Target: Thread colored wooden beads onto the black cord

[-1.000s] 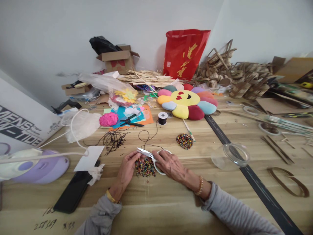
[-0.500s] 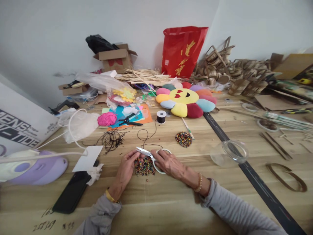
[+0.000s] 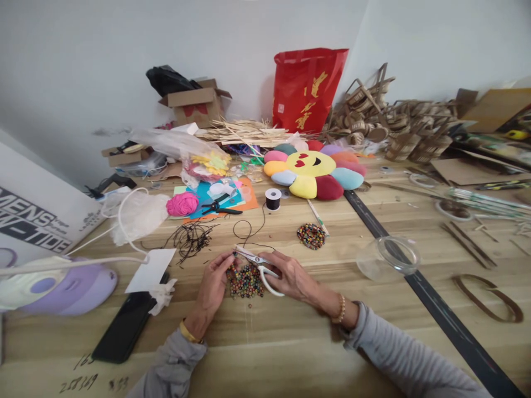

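Your right hand (image 3: 292, 275) grips the scissors (image 3: 260, 260); your left hand (image 3: 212, 281) pinches what appears to be strung beads (image 3: 234, 272); hold the blades (image 3: 248, 254) beside, never across, that hand.

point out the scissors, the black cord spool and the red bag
Scissors (image 3: 259, 259), head view, metal near the pivot
Black cord spool (image 3: 272, 204), head view, wound cord
Red bag (image 3: 307, 91), head view, front face

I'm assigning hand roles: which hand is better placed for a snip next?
Probably the right hand: it holds the scissors, which point toward the left hand beside the beads.
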`<action>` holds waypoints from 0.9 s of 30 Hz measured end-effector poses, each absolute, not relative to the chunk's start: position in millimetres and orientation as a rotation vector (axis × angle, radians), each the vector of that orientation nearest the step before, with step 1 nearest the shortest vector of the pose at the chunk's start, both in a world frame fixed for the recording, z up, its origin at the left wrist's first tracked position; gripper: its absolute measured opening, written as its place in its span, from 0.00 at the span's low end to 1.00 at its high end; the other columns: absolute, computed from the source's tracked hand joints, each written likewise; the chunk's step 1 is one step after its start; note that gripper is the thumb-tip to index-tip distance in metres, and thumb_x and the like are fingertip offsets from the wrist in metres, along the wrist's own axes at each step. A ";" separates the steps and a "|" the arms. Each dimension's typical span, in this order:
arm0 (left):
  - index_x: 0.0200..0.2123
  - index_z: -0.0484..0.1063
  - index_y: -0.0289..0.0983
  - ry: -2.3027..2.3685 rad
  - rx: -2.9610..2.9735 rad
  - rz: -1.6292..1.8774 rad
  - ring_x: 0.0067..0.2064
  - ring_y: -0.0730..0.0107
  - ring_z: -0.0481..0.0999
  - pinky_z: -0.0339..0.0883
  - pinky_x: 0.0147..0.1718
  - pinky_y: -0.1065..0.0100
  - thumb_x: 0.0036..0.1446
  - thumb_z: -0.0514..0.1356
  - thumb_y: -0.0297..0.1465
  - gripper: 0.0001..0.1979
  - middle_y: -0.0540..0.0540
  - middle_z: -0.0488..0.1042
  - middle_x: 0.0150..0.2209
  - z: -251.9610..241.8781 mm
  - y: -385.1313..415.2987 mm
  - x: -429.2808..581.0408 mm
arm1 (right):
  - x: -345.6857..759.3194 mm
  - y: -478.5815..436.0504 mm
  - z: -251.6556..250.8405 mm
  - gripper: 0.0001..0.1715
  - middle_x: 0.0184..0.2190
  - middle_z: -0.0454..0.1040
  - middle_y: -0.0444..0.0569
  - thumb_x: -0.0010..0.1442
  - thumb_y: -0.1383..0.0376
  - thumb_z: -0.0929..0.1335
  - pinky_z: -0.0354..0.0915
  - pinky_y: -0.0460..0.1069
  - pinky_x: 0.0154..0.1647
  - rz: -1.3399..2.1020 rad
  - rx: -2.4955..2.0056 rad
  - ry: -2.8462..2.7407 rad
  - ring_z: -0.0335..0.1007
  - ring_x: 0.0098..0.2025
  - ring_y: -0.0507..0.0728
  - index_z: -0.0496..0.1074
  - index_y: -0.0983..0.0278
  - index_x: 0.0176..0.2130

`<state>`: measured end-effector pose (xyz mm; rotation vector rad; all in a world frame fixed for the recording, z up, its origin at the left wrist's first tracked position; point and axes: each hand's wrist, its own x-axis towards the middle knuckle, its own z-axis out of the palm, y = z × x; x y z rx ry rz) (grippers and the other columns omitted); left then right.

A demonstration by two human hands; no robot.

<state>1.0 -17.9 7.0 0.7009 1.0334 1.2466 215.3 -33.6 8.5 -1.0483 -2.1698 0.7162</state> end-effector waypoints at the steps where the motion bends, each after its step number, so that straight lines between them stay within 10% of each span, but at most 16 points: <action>1: 0.30 0.80 0.33 1.035 0.703 1.267 0.26 0.72 0.74 0.67 0.28 0.72 0.39 0.73 0.33 0.13 0.47 0.80 0.25 5.8 -17.3 0.1 | 215.2 -33.3 10.7 0.25 0.43 0.75 0.51 0.61 0.70 0.67 0.66 0.46 0.37 0.782 -1.044 -2.111 0.70 0.35 0.53 0.66 0.65 0.58; 13: 0.26 0.79 0.34 0.999 0.768 1.321 0.28 0.73 0.72 0.65 0.31 0.72 0.39 0.74 0.34 0.12 0.50 0.77 0.23 7.0 -16.6 -2.1 | 212.8 -29.6 20.8 0.19 0.29 0.71 0.44 0.55 0.61 0.71 0.56 0.42 0.25 1.523 -1.007 -1.724 0.59 0.26 0.48 0.76 0.67 0.46; 27: 0.26 0.78 0.34 0.987 0.824 1.149 0.28 0.70 0.72 0.65 0.31 0.70 0.40 0.74 0.37 0.14 0.49 0.77 0.23 6.0 -19.0 1.2 | 211.5 -28.2 12.5 0.26 0.29 0.68 0.42 0.53 0.56 0.74 0.54 0.42 0.25 1.505 -0.965 -1.717 0.55 0.27 0.48 0.75 0.67 0.48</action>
